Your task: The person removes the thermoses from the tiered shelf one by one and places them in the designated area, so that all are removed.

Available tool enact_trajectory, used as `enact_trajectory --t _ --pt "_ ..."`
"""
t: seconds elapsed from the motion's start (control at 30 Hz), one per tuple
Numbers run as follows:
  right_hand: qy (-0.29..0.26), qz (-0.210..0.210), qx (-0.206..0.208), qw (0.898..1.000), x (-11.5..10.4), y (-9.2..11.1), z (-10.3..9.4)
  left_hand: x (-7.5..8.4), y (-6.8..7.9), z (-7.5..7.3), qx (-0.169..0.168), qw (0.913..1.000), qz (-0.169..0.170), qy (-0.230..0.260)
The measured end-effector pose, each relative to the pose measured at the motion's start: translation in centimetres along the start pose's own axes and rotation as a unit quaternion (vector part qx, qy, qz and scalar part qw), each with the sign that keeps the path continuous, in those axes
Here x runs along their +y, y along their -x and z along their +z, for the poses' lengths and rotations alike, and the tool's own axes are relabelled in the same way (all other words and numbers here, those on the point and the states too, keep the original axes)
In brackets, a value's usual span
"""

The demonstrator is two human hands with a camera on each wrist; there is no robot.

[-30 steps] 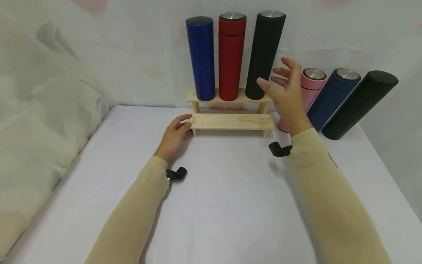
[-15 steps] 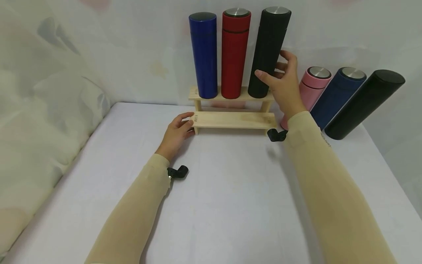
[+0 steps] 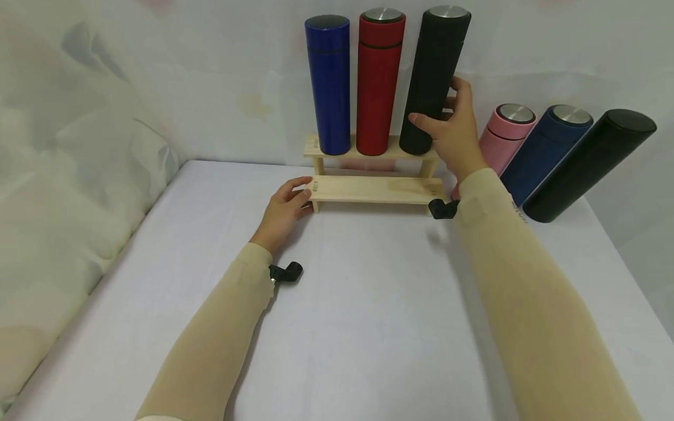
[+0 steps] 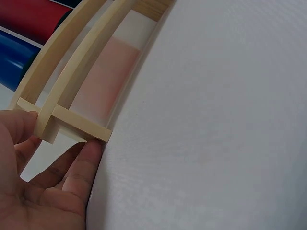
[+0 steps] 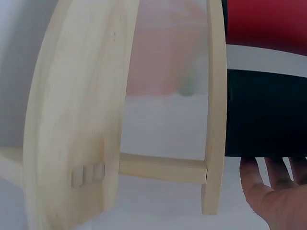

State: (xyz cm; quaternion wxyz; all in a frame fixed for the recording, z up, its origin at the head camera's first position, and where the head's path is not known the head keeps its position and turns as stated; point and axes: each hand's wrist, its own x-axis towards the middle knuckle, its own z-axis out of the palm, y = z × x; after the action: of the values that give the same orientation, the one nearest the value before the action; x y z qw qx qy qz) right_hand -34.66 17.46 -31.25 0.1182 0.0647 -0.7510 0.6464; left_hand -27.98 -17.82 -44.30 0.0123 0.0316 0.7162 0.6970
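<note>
A two-tier wooden stand [image 3: 376, 188] is at the back of the table. At the left end of its lower board, my left hand [image 3: 284, 210] grips with the thumb over the board and fingers by the leg [image 4: 81, 122]. Along the upper board stand a blue thermos [image 3: 329, 88], a red thermos [image 3: 380, 88] and a black thermos [image 3: 436, 64]. My right hand [image 3: 458, 131] holds the black thermos low on its body, thumb across the front and fingers round the right side. In the right wrist view the fingertips [image 5: 249, 167] meet its dark wall.
Right of the stand, a pink thermos [image 3: 508, 134], a navy thermos [image 3: 547, 152] and another black thermos [image 3: 590, 166] stand in a row, partly behind the right arm. White cloth covers the table [image 3: 358, 316]. Patterned fabric [image 3: 79, 175] rises at the left and behind.
My right hand has moved left from beside the black thermos and closed round its lower body. The left hand stays on the stand. The head view has shifted slightly.
</note>
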Motion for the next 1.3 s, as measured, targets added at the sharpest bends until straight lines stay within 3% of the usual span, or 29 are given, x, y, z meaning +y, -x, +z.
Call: enact_trajectory --t 0.33,0.67,1.0,1.3 --pt "0.035 0.004 0.003 0.999 -0.4 0.5 -0.2 -0.1 0.2 0.1 0.004 1.0000 -0.002 0.004" --pt "0.084 -0.025 -0.006 0.996 -1.1 3.0 -0.4 0.1 0.0 0.0 -0.002 1.0000 0.002 0.005" --pt "0.060 -0.080 -0.031 0.995 -0.9 6.0 -0.4 -0.6 -0.3 -0.4 -0.003 1.0000 0.005 0.003" --pt "0.034 -0.102 -0.039 0.993 0.2 9.1 -0.8 -0.5 -0.2 -0.3 -0.001 1.0000 0.004 0.005"
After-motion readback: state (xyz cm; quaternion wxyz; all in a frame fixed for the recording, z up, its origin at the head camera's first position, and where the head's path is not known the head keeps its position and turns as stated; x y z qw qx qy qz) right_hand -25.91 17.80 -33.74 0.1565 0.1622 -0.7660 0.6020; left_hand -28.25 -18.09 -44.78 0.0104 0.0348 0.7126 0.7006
